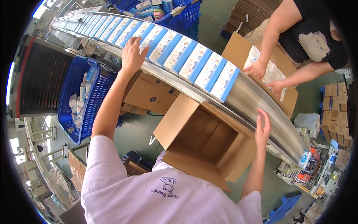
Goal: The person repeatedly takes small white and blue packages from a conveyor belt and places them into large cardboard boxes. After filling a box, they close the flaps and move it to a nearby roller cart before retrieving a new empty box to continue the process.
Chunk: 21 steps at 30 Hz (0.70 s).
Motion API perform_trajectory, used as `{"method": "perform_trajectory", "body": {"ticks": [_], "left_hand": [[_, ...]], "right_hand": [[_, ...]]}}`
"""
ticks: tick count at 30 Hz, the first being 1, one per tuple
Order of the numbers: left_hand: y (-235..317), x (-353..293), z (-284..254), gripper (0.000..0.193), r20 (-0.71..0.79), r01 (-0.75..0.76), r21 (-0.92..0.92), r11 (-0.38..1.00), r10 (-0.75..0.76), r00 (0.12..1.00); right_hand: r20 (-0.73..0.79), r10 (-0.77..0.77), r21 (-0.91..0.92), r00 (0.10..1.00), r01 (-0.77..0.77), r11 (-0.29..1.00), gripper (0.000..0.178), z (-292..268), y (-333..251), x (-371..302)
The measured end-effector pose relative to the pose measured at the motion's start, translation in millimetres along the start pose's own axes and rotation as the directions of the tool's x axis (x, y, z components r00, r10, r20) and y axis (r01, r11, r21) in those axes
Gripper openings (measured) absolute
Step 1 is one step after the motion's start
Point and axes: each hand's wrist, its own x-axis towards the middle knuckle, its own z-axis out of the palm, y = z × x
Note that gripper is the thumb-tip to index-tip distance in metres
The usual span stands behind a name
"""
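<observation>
In the head view, the person's left hand [133, 56] lies at the near edge of a row of white-and-blue packs [188, 61], its fingers spread over the packs and its thumb held apart; whether it grips one cannot be told. The right hand [263, 127] is wide and holds nothing, raised fingers-up beside the near edge of the curved conveyor [268, 102], a little beyond the last pack. The packs stand side by side on the belt, running from the upper left to the middle, their blue sides turned to the right. Below the belt, between the person's forearms, an open cardboard carton [177, 121] sits tilted with its flaps spread, its inside bare. Across the conveyor, a co-worker [315, 44] in a black top has both hands at another open carton [237, 47], which holds white packs [274, 74]. A blue basket [92, 102] with small packs stands left of the left forearm, and a second blue basket [189, 18] stands behind the belt.
</observation>
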Motion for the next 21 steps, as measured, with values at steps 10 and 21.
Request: {"method": "perform_trajectory", "body": {"ticks": [10,21], "left_hand": [[84.4,51.1,77.0,0.121,0.597,0.272,0.034,0.962,-0.238,0.766],[185.8,-14.7,57.1,0.092,0.546,0.361,-0.607,0.708,0.042,0.836]], "right_hand": [[0.273,0.486,0.025,0.830,-0.511,0.859,0.071,48.6,4.9,53.6],[-0.275,0.350,0.019,0.895,-0.359,0.933,0.074,-23.9,20.8,25.0]]}}
